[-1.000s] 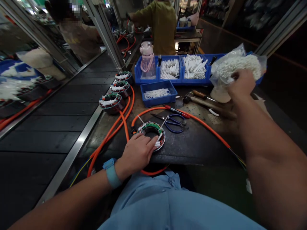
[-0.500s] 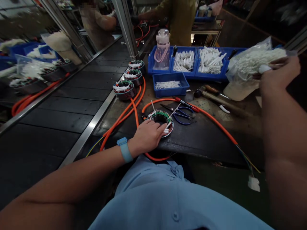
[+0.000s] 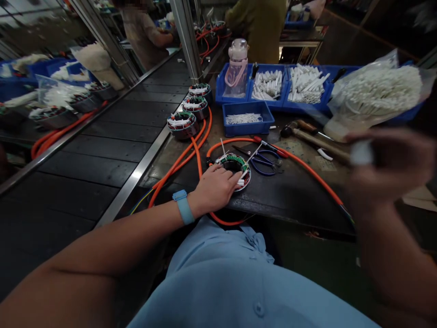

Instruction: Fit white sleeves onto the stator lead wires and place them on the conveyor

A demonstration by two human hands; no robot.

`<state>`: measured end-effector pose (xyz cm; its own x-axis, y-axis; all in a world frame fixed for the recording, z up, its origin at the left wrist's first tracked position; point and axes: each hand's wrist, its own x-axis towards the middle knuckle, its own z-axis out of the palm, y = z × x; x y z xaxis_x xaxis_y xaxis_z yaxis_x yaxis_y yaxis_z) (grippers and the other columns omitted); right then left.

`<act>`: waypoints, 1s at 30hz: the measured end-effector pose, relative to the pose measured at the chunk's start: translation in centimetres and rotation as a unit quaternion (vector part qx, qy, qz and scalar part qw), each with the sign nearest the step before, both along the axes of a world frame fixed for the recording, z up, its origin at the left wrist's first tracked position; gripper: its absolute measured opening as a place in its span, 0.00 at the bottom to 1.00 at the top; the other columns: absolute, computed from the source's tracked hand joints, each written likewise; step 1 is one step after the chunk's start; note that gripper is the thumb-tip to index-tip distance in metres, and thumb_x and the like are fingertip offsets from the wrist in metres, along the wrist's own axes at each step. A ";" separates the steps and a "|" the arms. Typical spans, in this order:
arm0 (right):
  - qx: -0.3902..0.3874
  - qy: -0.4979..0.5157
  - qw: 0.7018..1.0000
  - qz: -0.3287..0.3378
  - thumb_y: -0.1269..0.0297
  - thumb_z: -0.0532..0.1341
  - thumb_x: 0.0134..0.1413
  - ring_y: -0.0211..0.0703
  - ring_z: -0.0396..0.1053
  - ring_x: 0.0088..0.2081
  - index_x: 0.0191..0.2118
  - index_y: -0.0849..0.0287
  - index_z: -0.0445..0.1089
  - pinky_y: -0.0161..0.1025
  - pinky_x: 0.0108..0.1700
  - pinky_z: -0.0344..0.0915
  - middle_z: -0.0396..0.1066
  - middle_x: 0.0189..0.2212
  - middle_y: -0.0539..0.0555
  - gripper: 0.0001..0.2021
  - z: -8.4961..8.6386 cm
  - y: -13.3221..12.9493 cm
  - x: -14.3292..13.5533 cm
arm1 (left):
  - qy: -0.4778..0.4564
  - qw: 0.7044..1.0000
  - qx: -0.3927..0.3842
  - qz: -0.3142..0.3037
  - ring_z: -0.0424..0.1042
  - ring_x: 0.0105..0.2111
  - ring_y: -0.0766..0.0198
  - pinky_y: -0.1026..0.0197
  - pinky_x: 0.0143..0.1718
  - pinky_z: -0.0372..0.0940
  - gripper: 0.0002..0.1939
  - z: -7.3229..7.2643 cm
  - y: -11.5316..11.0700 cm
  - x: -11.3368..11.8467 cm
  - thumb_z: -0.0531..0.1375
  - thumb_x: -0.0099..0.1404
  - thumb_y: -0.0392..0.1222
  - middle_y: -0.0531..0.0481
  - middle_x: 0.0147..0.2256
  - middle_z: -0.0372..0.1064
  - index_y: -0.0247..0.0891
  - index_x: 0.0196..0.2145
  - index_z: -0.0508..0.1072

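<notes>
My left hand (image 3: 218,186), with a blue band on its wrist, rests on the near left rim of a round wound coil ring (image 3: 246,178), its fingers curled over the edge. White sleeves and green parts show on the ring, and two thin white ties stick up from it. An orange cable (image 3: 303,164) curves around behind the ring. At the right, my right hand (image 3: 392,164) is smeared by motion; its fingers are closed around something white that I cannot make out. Beyond it lies a clear bag (image 3: 385,89) of white ties.
Blue bins (image 3: 285,104) of white tubes and a pink bottle (image 3: 237,68) stand behind a small blue tray (image 3: 248,130). Scissors (image 3: 262,161) and a hammer (image 3: 321,143) lie right of the ring. Three coil rings (image 3: 182,125) line the conveyor edge (image 3: 136,175). People work beyond.
My right hand has left the bag and come down nearer to me. My left hand stays on the ring. The whole view has shifted slightly.
</notes>
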<state>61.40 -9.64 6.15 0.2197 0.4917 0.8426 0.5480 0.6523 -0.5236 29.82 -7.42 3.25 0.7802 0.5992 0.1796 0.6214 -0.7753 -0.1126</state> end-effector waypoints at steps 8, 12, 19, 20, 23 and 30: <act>-0.102 -0.157 0.956 0.226 0.75 0.52 0.58 0.44 0.71 0.47 0.53 0.57 0.63 0.40 0.43 0.73 0.74 0.43 0.59 0.18 -8.2 -12.1 -10.2 | 0.034 0.999 -0.029 0.017 0.68 0.34 0.59 0.56 0.38 0.59 0.18 0.5 0.0 0.2 0.46 0.70 0.46 0.47 0.34 0.69 0.39 0.53 0.65; -0.118 -0.179 0.951 0.222 0.75 0.54 0.57 0.46 0.67 0.52 0.55 0.57 0.61 0.43 0.47 0.71 0.72 0.46 0.60 0.19 -11.1 -12.8 -10.0 | 0.036 0.999 -0.030 0.015 0.68 0.35 0.59 0.56 0.39 0.59 0.19 0.5 0.0 0.2 0.45 0.70 0.46 0.46 0.34 0.69 0.38 0.53 0.65; -0.134 -0.191 0.950 0.208 0.75 0.54 0.58 0.48 0.66 0.53 0.56 0.60 0.59 0.46 0.48 0.71 0.71 0.46 0.62 0.20 -12.9 -14.1 -9.7 | 0.025 0.999 -0.036 0.011 0.67 0.35 0.59 0.56 0.38 0.60 0.18 0.5 0.1 0.2 0.46 0.70 0.45 0.46 0.33 0.68 0.38 0.53 0.65; -0.135 -0.193 0.949 0.212 0.75 0.54 0.58 0.48 0.66 0.53 0.56 0.60 0.59 0.46 0.48 0.71 0.71 0.46 0.62 0.20 -12.8 -14.1 -9.7 | 0.025 0.999 -0.035 0.011 0.67 0.34 0.58 0.56 0.38 0.60 0.18 0.5 0.1 0.2 0.47 0.70 0.44 0.46 0.33 0.68 0.38 0.53 0.64; -0.133 -0.200 0.945 0.223 0.74 0.53 0.59 0.47 0.65 0.54 0.57 0.59 0.58 0.47 0.49 0.71 0.71 0.46 0.61 0.20 -12.2 -13.9 -9.9 | 0.021 0.999 -0.034 0.010 0.67 0.34 0.59 0.56 0.38 0.60 0.18 0.4 0.1 0.2 0.47 0.70 0.45 0.46 0.33 0.68 0.38 0.53 0.64; -0.174 -0.171 0.944 0.224 0.74 0.53 0.59 0.44 0.69 0.50 0.59 0.55 0.57 0.42 0.49 0.71 0.72 0.46 0.58 0.23 -10.3 -13.8 -10.4 | 0.018 0.999 -0.027 0.002 0.67 0.34 0.59 0.56 0.38 0.60 0.19 0.3 0.2 0.0 0.44 0.71 0.46 0.46 0.33 0.68 0.37 0.53 0.64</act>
